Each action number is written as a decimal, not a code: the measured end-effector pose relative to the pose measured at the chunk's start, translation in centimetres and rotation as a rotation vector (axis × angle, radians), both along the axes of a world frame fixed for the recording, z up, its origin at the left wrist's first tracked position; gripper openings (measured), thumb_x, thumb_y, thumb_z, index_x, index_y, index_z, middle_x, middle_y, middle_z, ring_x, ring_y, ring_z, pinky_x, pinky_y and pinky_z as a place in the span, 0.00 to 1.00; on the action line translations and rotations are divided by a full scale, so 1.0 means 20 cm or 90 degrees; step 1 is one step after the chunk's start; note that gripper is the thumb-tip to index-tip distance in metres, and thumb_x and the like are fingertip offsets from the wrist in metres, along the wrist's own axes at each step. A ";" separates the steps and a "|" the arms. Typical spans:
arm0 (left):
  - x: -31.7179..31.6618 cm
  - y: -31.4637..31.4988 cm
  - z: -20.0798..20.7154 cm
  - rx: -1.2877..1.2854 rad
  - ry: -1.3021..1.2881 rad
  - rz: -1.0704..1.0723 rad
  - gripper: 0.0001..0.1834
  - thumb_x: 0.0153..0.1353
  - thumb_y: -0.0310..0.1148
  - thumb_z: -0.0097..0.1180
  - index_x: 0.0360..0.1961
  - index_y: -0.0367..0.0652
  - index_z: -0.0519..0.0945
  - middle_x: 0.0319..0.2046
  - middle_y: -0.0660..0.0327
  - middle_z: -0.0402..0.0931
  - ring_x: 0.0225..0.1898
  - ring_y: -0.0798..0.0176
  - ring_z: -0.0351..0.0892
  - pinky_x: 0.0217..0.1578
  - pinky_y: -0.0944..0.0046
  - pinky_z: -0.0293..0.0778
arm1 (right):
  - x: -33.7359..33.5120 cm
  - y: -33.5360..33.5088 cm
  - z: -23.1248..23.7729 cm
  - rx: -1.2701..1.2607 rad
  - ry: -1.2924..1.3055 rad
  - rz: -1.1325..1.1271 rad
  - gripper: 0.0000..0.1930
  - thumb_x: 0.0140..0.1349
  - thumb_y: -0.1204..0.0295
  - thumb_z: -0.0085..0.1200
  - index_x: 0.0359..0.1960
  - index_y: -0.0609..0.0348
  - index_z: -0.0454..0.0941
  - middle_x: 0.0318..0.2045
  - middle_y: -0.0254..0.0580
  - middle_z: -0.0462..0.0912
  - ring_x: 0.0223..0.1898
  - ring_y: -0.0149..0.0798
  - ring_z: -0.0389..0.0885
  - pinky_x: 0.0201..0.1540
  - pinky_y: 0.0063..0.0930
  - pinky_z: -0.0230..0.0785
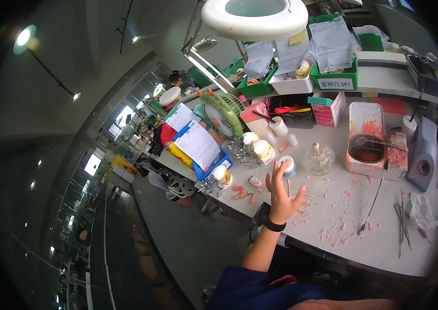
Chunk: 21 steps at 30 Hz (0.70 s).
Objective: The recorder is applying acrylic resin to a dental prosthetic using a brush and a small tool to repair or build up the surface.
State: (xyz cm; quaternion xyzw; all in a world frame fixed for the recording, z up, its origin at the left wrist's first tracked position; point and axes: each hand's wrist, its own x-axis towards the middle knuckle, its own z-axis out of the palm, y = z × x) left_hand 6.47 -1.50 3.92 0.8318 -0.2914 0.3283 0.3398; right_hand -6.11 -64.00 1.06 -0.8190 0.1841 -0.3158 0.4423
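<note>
My left hand, with a black band at the wrist, is raised over the front edge of the workbench. Its fingers are spread and nothing shows between them. The index fingertip overlaps a small white jar in view; I cannot tell whether it touches. Left of the hand lie pink denture pieces and a small pinkish vial. Dental casts on metal articulators stand behind. A round glass bottle is to the right. Of my right arm only a strip of forearm shows at the lower edge; that hand is out of the picture.
Pink shavings litter the bench beside a wax knife, tweezers and crumpled plastic. A stained white box stands farther back. A green fan, blue tray and magnifier lamp surround the workspace.
</note>
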 end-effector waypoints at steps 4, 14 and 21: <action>-0.02 0.01 0.02 0.018 -0.003 0.015 0.43 0.52 0.33 0.61 0.64 0.38 0.50 0.62 0.47 0.61 0.68 0.46 0.49 0.63 0.39 0.36 | 0.02 0.06 0.04 0.073 0.024 -0.027 0.09 0.59 0.71 0.56 0.31 0.67 0.78 0.26 0.38 0.79 0.25 0.28 0.71 0.28 0.24 0.65; -0.02 -0.08 0.02 -0.082 0.031 -0.070 0.41 0.52 0.36 0.60 0.63 0.37 0.53 0.60 0.48 0.63 0.67 0.42 0.50 0.63 0.39 0.41 | 0.09 -0.15 -0.25 -0.106 -0.070 -0.143 0.10 0.52 0.77 0.53 0.18 0.59 0.64 0.17 0.30 0.63 0.23 0.25 0.62 0.24 0.25 0.54; -0.04 -0.03 0.05 -0.019 -0.016 -0.064 0.43 0.52 0.35 0.57 0.65 0.34 0.49 0.58 0.41 0.63 0.61 0.44 0.61 0.63 0.48 0.49 | 0.07 0.09 -0.01 0.009 -0.058 -0.125 0.09 0.49 0.73 0.55 0.19 0.60 0.67 0.14 0.35 0.70 0.20 0.26 0.68 0.23 0.26 0.58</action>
